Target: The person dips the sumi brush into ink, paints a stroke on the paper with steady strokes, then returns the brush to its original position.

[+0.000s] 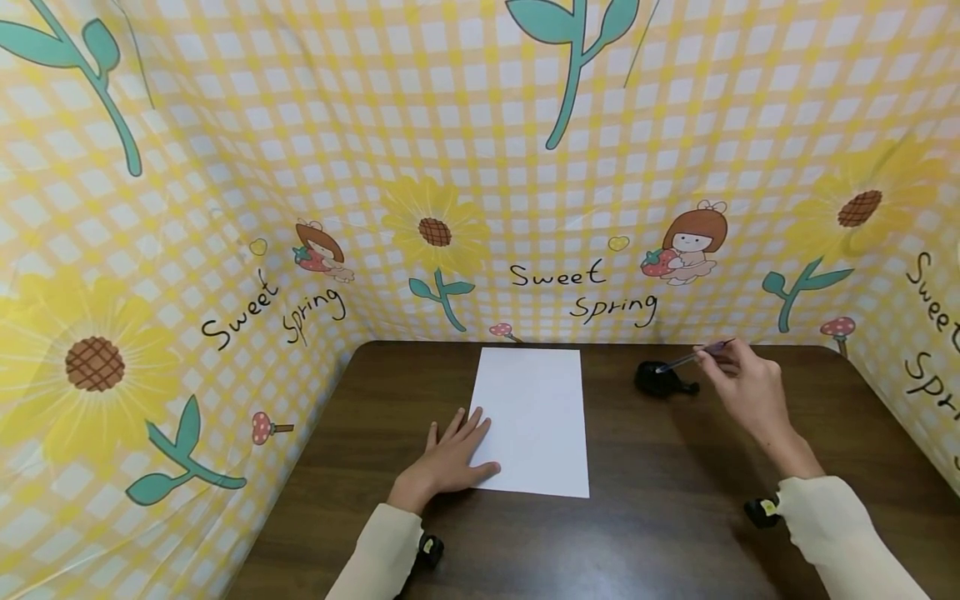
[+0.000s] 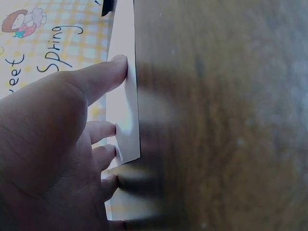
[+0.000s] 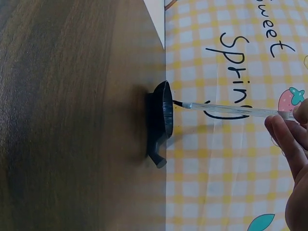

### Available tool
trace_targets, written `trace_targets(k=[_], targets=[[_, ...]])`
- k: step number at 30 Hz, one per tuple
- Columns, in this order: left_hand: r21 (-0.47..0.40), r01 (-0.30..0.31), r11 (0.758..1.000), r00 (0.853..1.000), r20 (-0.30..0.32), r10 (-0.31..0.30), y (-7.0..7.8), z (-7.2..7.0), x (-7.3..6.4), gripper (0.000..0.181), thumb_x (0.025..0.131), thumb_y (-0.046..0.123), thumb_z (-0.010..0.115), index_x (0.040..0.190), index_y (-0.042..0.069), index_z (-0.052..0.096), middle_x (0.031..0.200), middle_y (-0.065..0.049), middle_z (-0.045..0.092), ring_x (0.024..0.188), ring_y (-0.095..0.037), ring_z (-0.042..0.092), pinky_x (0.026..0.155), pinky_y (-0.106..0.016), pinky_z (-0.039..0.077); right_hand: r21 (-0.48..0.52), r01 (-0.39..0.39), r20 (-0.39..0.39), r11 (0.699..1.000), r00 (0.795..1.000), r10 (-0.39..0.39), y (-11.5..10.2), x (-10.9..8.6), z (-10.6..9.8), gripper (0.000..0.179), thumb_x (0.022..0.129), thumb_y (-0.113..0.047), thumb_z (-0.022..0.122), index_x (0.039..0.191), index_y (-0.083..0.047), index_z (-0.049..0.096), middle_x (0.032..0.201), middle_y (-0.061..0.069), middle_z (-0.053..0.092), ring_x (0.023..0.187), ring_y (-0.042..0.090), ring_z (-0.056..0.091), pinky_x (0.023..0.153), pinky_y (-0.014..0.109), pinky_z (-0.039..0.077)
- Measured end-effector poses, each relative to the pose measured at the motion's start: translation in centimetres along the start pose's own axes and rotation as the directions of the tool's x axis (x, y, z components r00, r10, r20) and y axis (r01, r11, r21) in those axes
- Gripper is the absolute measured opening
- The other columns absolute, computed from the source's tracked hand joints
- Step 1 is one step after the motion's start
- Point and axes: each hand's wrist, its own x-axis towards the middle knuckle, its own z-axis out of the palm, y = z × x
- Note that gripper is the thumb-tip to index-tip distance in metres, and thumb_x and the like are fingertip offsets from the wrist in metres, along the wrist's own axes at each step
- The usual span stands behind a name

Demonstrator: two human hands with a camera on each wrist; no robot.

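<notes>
A white sheet of paper (image 1: 536, 417) lies on the brown table. My left hand (image 1: 452, 458) rests on its left edge with fingers spread; the left wrist view shows the thumb (image 2: 108, 77) and some fingertips on the paper (image 2: 126, 106). To the right of the sheet sits a small black dish (image 1: 657, 379) with a short handle. My right hand (image 1: 750, 392) pinches a clear-handled brush (image 1: 686, 361) above the table. In the right wrist view the brush's dark tip (image 3: 178, 103) is at the rim of the black dish (image 3: 161, 115); whether they touch I cannot tell.
A yellow checked cloth (image 1: 525, 192) with flowers and lettering hangs behind the table and along both sides. The wooden tabletop (image 1: 622, 533) shows between the paper and my right arm. Black straps with small devices sit at both wrists.
</notes>
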Motion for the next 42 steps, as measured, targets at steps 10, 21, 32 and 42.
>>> trace_targets(k=[10,21,32,42], targets=[[0.001,-0.002,1.0,1.0,-0.005,0.002,0.2,0.0,-0.2,0.086,0.103,0.059,0.06,0.17,0.016,0.029,0.181,-0.007,0.014,0.168,-0.038,0.006,0.125,-0.078,0.0,0.017,-0.027,0.022,0.999,0.999,0.026,0.9,-0.5,0.6,0.014,0.094,0.01,0.073,0.106,0.01,0.065,0.099,0.028,0.078,0.098,-0.036,0.048,0.078,-0.007,0.041],[-0.003,-0.007,1.0,1.0,-0.002,0.007,0.0,0.0,0.0,0.085,0.104,0.059,0.059,0.171,0.017,0.028,0.181,-0.005,0.013,0.168,-0.037,0.005,0.126,-0.077,-0.001,0.012,-0.078,0.064,0.997,0.995,0.077,1.0,-0.9,0.8,0.012,0.098,0.005,0.071,0.109,0.007,0.067,0.104,0.026,0.079,0.097,-0.035,0.047,0.078,-0.007,0.041],[-0.01,-0.007,1.0,1.0,-0.001,0.007,-0.3,0.1,0.0,0.085,0.104,0.062,0.057,0.171,0.02,0.027,0.181,-0.003,0.012,0.169,-0.036,0.003,0.126,-0.077,-0.002,-0.031,-0.097,0.064,0.995,0.993,0.099,1.0,-0.8,1.1,0.013,0.098,-0.003,0.076,0.108,0.001,0.069,0.102,0.021,0.079,0.094,-0.033,0.045,0.079,-0.008,0.038],[-0.023,-0.008,1.0,1.0,0.003,0.008,-0.2,0.0,0.0,0.085,0.104,0.061,0.058,0.172,0.02,0.026,0.181,-0.003,0.012,0.168,-0.036,0.002,0.126,-0.076,-0.003,-0.026,-0.09,0.051,0.996,0.995,0.091,0.9,-0.7,1.4,0.017,0.099,-0.003,0.073,0.114,0.004,0.069,0.105,0.023,0.079,0.095,-0.034,0.044,0.08,-0.008,0.037]])
